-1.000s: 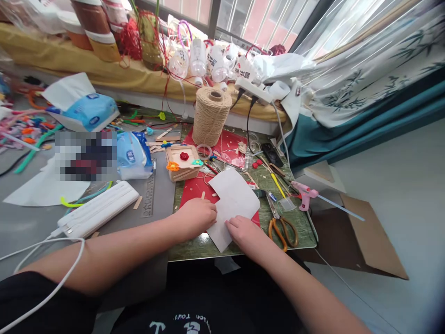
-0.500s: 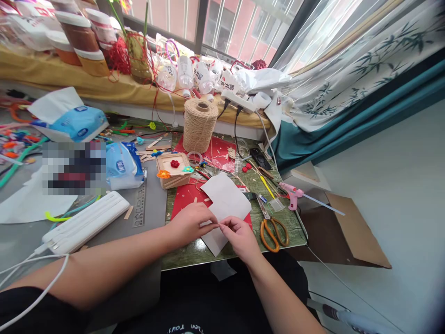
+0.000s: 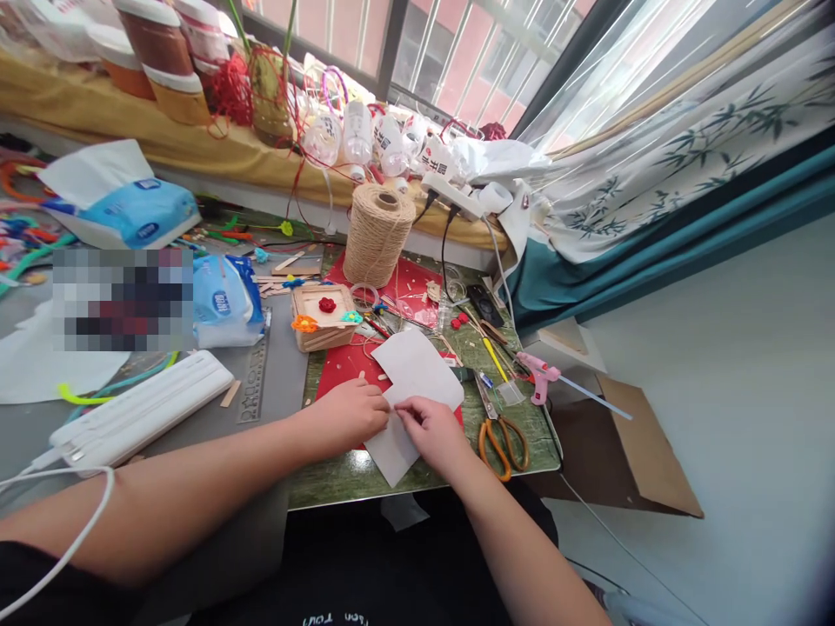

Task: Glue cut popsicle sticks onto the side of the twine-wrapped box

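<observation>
A white paper sheet [image 3: 417, 369] lies on a red sheet [image 3: 345, 361] over the green cutting mat [image 3: 522, 417]. My left hand [image 3: 349, 410] rests at the paper's left edge, fingers curled in a pinch. Close beside it, my right hand [image 3: 434, 428] lies on the paper's lower part, fingertips pinched toward the left hand. Whatever small thing sits between the fingertips is too small to name. Orange-handled scissors [image 3: 499, 439] lie just right of my right hand.
A twine spool [image 3: 378, 233], a small wooden box with flowers [image 3: 319, 317], a pink glue gun [image 3: 538, 374], a white power bank with cable [image 3: 140, 409], tissue packs [image 3: 222, 300] and a ruler [image 3: 254, 378] crowd the table. Cardboard [image 3: 643, 452] lies on the floor at right.
My right hand lifted from the paper, met the left hand's fingertips, and both have lowered back onto the paper. The camera view shifted slightly.
</observation>
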`<state>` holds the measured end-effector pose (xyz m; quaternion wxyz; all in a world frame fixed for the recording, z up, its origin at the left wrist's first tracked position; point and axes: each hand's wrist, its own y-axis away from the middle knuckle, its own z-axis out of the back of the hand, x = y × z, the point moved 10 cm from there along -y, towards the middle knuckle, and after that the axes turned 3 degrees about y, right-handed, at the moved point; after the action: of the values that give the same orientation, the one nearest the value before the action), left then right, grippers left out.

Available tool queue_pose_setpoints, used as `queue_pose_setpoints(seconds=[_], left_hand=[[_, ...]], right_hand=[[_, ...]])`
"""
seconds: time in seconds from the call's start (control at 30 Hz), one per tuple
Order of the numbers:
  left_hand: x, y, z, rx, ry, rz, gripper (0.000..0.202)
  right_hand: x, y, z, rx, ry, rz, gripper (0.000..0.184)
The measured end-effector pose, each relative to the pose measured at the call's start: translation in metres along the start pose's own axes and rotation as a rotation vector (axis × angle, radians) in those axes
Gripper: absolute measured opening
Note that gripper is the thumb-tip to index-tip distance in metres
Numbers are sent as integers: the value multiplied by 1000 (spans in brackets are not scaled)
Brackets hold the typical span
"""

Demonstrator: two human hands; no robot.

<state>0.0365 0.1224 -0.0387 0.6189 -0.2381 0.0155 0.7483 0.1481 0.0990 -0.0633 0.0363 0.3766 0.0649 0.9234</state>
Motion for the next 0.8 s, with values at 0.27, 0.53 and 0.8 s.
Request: queue_pose_setpoints(seconds=[0.27, 0.53, 0.8], left_hand=[[7, -5, -5, 102, -5, 144, 25], [9, -5, -6, 101, 26, 162, 25], [14, -2, -7, 72, 23, 199, 24]], right_hand=[[-8, -13, -8, 72, 175, -80, 11], [-12, -26, -6, 91, 182, -160, 8], [-30, -28, 6, 99, 59, -254, 19]])
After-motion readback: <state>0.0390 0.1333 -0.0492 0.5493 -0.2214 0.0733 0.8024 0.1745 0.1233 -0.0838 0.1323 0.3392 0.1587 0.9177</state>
